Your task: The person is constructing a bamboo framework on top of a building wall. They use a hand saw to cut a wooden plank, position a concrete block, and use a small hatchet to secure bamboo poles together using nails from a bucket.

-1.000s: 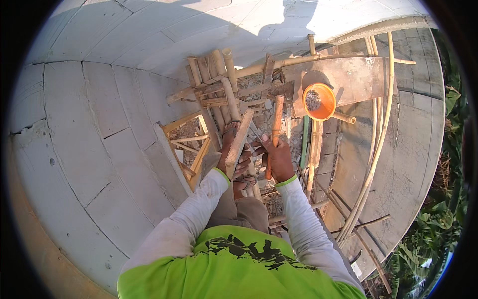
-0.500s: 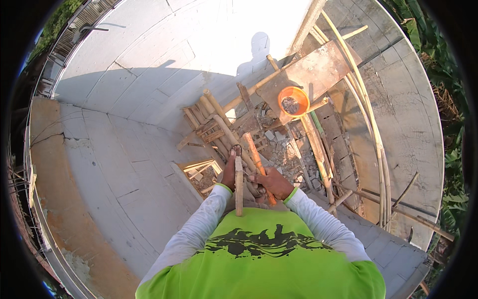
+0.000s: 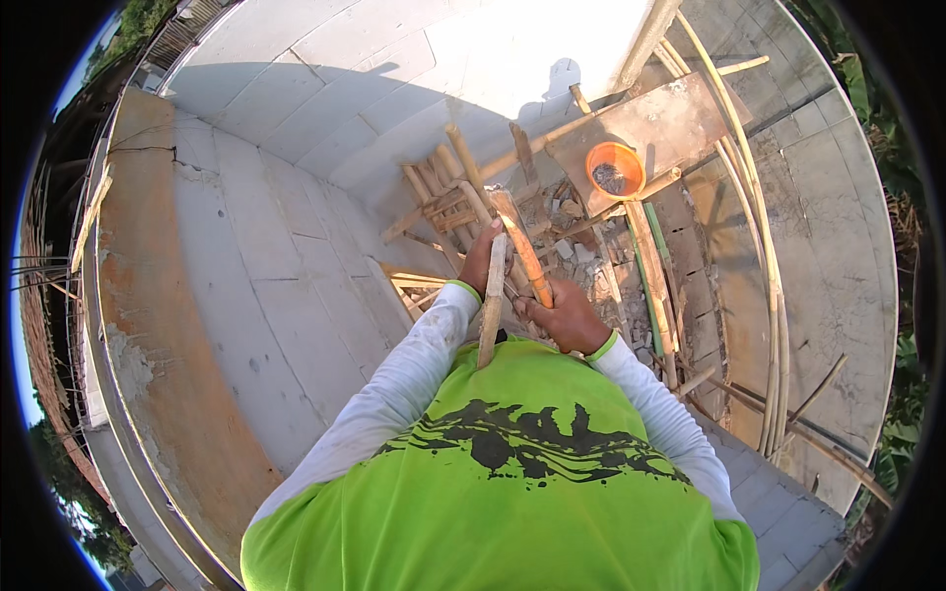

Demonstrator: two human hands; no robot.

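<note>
Your left hand grips wooden strip, fingers partly hidden; your right hand wraps fingers round orange-brown stick. Orange bucket beyond.

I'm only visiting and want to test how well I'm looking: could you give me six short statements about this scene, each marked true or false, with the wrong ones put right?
1. The orange bucket stands on a brown board. True.
2. The bucket holds green leaves. False: small grey bits lie in it.
3. The right hand grips an orange-brown handle. True.
4. The left hand holds nothing. False: it holds a strip of wood.
5. The green shirt bears a dark print. True.
6. Both sleeves are red. False: they are mostly white.
</note>
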